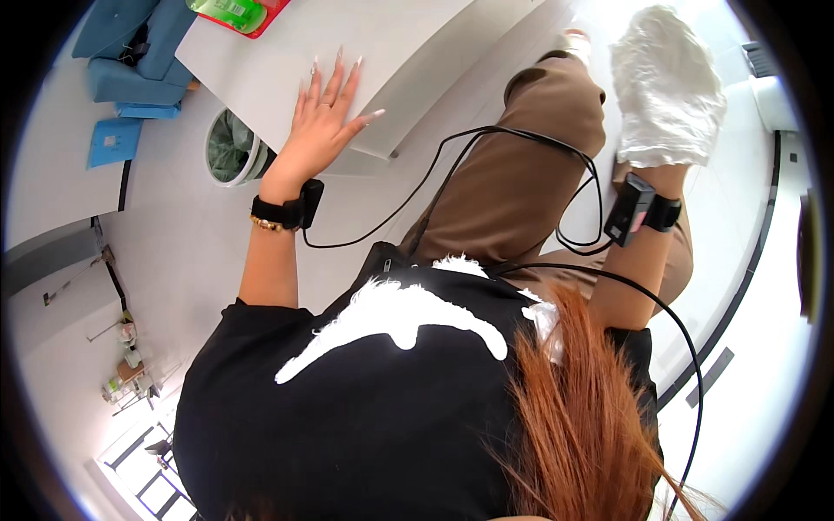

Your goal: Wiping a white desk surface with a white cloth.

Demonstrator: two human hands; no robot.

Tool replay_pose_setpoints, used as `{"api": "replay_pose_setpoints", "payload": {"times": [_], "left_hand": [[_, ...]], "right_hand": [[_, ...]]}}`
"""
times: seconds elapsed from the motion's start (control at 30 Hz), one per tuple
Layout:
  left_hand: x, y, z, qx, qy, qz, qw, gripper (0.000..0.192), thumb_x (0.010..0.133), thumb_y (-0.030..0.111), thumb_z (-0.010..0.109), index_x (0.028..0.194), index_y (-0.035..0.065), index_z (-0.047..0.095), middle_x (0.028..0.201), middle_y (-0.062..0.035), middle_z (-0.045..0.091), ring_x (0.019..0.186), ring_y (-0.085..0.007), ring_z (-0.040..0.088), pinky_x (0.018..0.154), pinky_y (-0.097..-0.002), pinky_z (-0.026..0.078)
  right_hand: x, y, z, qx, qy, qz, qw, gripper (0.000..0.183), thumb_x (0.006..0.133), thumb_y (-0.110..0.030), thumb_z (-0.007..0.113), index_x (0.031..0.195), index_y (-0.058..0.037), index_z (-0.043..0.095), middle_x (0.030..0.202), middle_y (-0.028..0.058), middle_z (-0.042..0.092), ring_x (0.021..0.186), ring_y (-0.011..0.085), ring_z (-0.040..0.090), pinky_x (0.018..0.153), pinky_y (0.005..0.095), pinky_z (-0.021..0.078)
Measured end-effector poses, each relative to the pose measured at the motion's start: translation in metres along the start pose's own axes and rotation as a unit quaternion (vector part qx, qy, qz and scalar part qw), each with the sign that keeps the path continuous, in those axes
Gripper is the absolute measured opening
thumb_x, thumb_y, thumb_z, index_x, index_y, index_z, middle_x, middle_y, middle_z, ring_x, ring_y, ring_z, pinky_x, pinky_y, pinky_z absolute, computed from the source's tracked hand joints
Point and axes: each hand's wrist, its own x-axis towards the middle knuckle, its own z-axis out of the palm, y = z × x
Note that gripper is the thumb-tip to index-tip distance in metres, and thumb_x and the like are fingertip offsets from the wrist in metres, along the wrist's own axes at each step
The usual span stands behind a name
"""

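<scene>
My left hand (322,124) lies palm down on a corner of a white table (228,71). Its fingers are spread, with nothing in them, and a thin ring circles one finger. On the right, a crumpled white cloth or mitt (668,84) covers my right hand down to the bare wrist (661,174), so the fingers are hidden. That covered hand is beside my brown-trousered leg (495,189), apart from the table. A strapped black device sits on my left wrist (311,203), and another on my right forearm (629,210).
Beyond my left hand, a green bottle (236,13) stands or lies on a red tray (279,9). A bin with a dark liner (228,146) is beside the table. Black cables (391,218) loop across my lap. At upper left are a blue upholstered seat (133,78) and a flat blue item (116,146).
</scene>
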Motion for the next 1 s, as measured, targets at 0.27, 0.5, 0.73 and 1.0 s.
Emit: {"api": "replay_pose_setpoints", "payload": {"times": [0.27, 0.5, 0.73, 1.0], "left_hand": [[0.021, 0.011, -0.018, 0.025, -0.091, -0.002, 0.996, 0.095, 0.094, 0.057, 0.058, 0.164, 0.0187, 0.005, 0.171, -0.0138, -0.002, 0.153, -0.0497, -0.004, 0.12, -0.0644, 0.012], [0.066, 0.056, -0.028, 0.025, -0.135, -0.096, 0.986, 0.108, 0.087, 0.063, 0.065, 0.164, 0.013, 0.007, 0.17, -0.0173, -0.005, 0.151, -0.0542, -0.005, 0.113, -0.0753, 0.011], [0.149, 0.105, -0.044, 0.012, -0.175, -0.059, 0.983, 0.102, 0.092, 0.053, 0.064, 0.162, 0.0033, 0.007, 0.169, -0.0204, 0.005, 0.154, -0.0472, 0.003, 0.12, -0.058, 0.018], [0.306, 0.174, -0.095, -0.034, -0.093, 0.145, 0.985, 0.044, 0.103, 0.025, 0.055, 0.142, 0.0053, 0.056, 0.149, -0.0161, 0.054, 0.139, -0.0317, 0.049, 0.113, -0.0382, 0.038]], "right_hand": [[0.028, -0.008, 0.09, 0.087, -0.067, -0.022, 0.994, 0.041, 0.091, -0.019, 0.061, 0.131, -0.011, 0.058, 0.129, 0.0131, 0.055, 0.12, 0.0349, 0.051, 0.106, 0.0439, 0.0404], [0.063, -0.038, 0.264, 0.393, 0.018, 0.2, 0.898, 0.047, 0.096, -0.022, 0.053, 0.141, -0.0082, 0.043, 0.142, 0.0151, 0.038, 0.132, 0.0349, 0.035, 0.113, 0.0433, 0.0308], [0.062, -0.085, 0.327, 0.6, 0.047, 0.401, 0.691, 0.055, 0.102, -0.026, 0.045, 0.15, -0.0055, 0.029, 0.155, 0.0171, 0.02, 0.144, 0.035, 0.02, 0.12, 0.0427, 0.0212], [-0.021, -0.176, 0.277, 0.518, -0.133, 0.458, 0.71, 0.063, 0.106, -0.025, 0.037, 0.16, -0.0013, 0.013, 0.169, 0.0195, 0.001, 0.156, 0.0348, 0.001, 0.127, 0.0427, 0.0084]]}}
